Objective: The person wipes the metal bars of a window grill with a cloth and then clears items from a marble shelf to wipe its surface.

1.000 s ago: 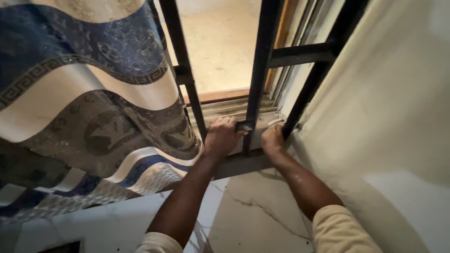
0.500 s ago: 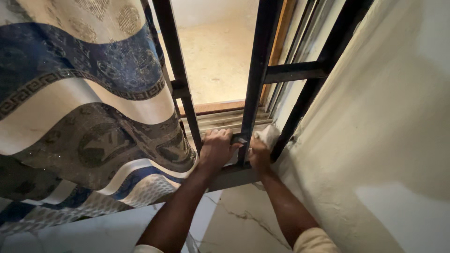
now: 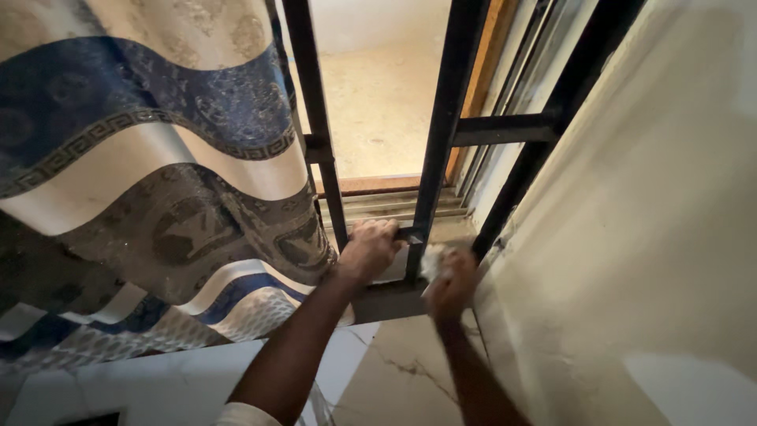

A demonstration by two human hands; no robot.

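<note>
My left hand (image 3: 369,249) is closed around the low horizontal bar of a black metal window grille (image 3: 441,134), just left of the middle upright. My right hand (image 3: 451,282) is blurred and holds a small white cloth (image 3: 432,259) against the bottom of the grille, between the middle upright and the right one. Beyond the bars lie the dusty sliding-window tracks (image 3: 394,205).
A wavy blue, white and grey patterned curtain (image 3: 142,197) hangs at the left, close to my left arm. A cream wall (image 3: 646,237) rises at the right. White marble with dark veins (image 3: 394,371) lies below the grille. Outside is a sandy floor (image 3: 378,102).
My right hand has pulled back toward me from the far corner of the sill, and the white cloth came into view in it. My left hand has kept its grip on the bar.
</note>
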